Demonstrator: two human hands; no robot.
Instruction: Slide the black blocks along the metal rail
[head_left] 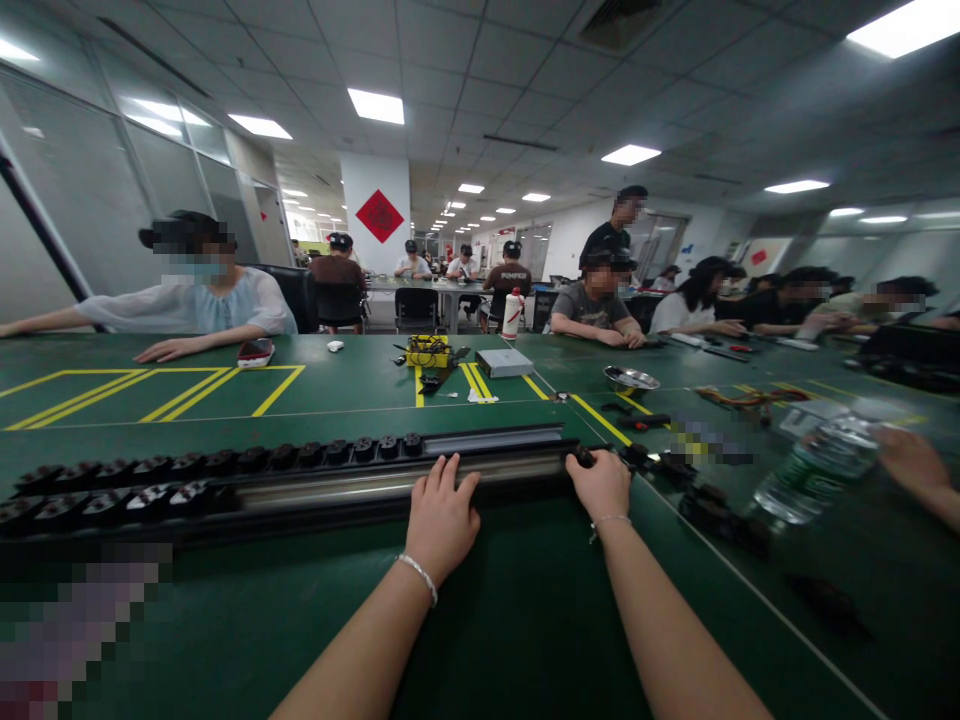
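Note:
Two long black rails with a shiny metal channel lie side by side across the green table. Round-topped black modules sit in rows on their left parts. My left hand lies across the near rail's middle, fingers stretched out over its edge and holding nothing. At that rail's right end, my right hand is closed around a small black module, mostly hidden by the fingers. Whether this module sits in the channel or just touches the end, I cannot tell.
More black modules lie to the right. A person's hand is near a blurred water bottle there. Farther back are a metal bowl, a grey box and a yellow box with cables. Several people sit around.

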